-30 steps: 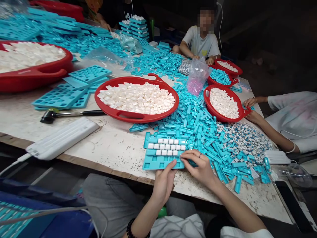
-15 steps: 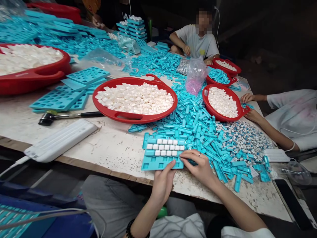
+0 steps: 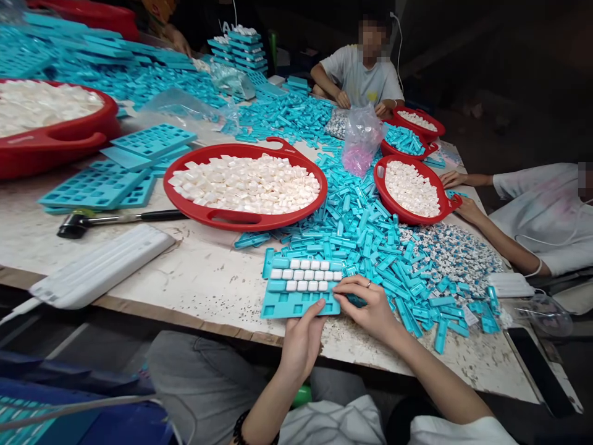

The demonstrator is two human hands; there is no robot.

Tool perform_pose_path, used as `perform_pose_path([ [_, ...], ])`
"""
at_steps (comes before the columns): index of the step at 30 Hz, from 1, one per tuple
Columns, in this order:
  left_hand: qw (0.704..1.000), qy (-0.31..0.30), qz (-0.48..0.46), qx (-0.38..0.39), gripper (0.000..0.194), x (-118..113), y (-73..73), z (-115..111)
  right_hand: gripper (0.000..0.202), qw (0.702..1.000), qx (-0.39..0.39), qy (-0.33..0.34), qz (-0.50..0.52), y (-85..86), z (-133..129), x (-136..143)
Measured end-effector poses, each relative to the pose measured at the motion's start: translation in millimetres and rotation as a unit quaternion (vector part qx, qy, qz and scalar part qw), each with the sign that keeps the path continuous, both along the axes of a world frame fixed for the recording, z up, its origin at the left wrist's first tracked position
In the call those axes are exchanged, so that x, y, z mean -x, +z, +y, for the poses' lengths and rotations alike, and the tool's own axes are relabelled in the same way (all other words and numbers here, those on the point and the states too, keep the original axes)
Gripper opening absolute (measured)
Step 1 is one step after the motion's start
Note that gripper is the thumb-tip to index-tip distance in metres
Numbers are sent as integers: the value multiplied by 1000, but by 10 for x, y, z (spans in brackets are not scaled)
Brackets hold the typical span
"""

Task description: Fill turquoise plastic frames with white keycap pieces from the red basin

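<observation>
A turquoise tray with square holes (image 3: 280, 306) is tilted up over the table's front edge, several rows of white keycaps (image 3: 303, 274) seated in it beside longer turquoise pieces. My left hand (image 3: 303, 340) grips its lower edge, thumb on top and fingers underneath. At the tray's right edge is my right hand (image 3: 368, 309), a ring on one finger, with thumb and fingertips pinched together. Whatever sits between those fingertips is hidden or too small to name. Just beyond the tray lies a heap of loose turquoise pieces (image 3: 365, 232).
Red basins (image 3: 273, 220) of white keycaps stand on the table. To the left are stacked turquoise trays (image 3: 92, 185), a mallet (image 3: 125, 217) and a white power strip (image 3: 104, 266). A phone (image 3: 540, 371) lies at right. Co-workers' hands (image 3: 466, 207) work at the far and right sides.
The view has shifted slightly, so most things appear a little further left. My hands keep nearly the same hold on the tray.
</observation>
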State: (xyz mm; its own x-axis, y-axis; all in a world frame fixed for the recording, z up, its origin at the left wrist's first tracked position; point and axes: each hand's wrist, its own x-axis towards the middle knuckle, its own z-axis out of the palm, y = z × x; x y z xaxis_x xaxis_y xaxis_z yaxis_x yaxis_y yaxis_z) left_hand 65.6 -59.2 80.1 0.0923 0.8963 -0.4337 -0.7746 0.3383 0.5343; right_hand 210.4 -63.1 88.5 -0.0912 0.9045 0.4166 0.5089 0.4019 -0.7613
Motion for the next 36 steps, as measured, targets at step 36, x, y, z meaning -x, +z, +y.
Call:
perform_pose_path([
  [36, 998, -17, 59, -30, 60, -28, 172, 38, 31, 998, 1, -59, -21, -47, 40, -8],
])
